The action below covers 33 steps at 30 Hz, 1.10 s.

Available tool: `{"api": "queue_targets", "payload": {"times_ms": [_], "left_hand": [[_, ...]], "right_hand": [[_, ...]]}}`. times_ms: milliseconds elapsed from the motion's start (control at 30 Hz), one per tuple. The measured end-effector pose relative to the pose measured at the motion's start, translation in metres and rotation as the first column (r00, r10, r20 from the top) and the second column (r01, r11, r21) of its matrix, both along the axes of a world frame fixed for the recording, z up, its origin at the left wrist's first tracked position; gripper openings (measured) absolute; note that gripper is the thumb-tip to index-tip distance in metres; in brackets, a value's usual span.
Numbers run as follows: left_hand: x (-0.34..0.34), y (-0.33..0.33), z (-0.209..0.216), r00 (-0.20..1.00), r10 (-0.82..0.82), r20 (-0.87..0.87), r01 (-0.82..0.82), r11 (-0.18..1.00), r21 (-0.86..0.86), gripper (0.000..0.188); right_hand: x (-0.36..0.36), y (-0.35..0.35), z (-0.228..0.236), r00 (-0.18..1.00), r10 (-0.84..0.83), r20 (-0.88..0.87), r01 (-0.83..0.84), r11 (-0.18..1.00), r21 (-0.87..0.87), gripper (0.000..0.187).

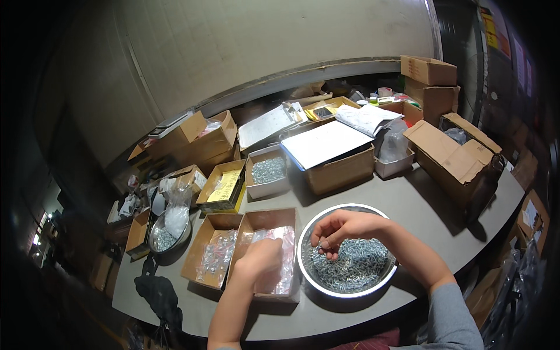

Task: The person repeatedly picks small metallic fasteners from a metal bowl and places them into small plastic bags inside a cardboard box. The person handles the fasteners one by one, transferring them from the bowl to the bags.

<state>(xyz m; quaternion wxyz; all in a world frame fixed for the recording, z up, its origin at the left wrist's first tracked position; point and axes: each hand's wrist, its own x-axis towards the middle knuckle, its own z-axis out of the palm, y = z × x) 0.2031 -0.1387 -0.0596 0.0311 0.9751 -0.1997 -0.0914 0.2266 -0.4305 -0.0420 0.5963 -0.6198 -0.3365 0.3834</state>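
Apparently picking screws [361, 271] from bowl [350, 295] beneath curled right hand [344, 227], with unclear hold, and reaching with half-closed left hand [261, 258], of hidden grip, into box [277, 298] of plastic bags [284, 274], next needing careful pinch.

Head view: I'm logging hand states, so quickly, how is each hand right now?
Left hand: fingertips hidden at the cardboard box; grip cannot be told.
Right hand: fingers curled over the metal bowl; whether closed on anything cannot be told.
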Motion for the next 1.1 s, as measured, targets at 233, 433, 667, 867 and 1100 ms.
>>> {"api": "queue_targets", "payload": {"times_ms": [233, 433, 667, 867, 1100], "left_hand": [[0.003, 0.002, 0.02, 0.989, -0.02, 0.146, 0.049, 0.98, -0.192, 0.022], [0.004, -0.001, 0.034, 0.973, 0.151, -0.174, -0.229, 0.735, -0.638, 0.027], [0.011, 0.012, 0.03, 0.968, 0.063, -0.242, -0.234, 0.569, -0.789, 0.041], [0.008, 0.014, 0.03, 0.968, 0.081, -0.238, -0.235, 0.632, -0.738, 0.046], [0.015, 0.019, 0.007, 0.994, -0.052, 0.099, 0.089, 0.904, -0.417, 0.034]], "right_hand": [[0.01, -0.004, -0.009, 0.996, -0.063, 0.057, 0.065, 0.997, -0.033, 0.017], [0.011, -0.001, -0.008, 0.988, -0.148, 0.045, 0.146, 0.989, 0.033, 0.019], [0.011, 0.0, -0.007, 0.986, -0.16, 0.043, 0.157, 0.986, 0.048, 0.019], [0.01, -0.001, -0.01, 0.973, -0.231, 0.01, 0.23, 0.971, 0.066, 0.019], [0.014, -0.001, -0.015, 0.974, -0.226, 0.015, 0.224, 0.972, 0.065, 0.018]]}}
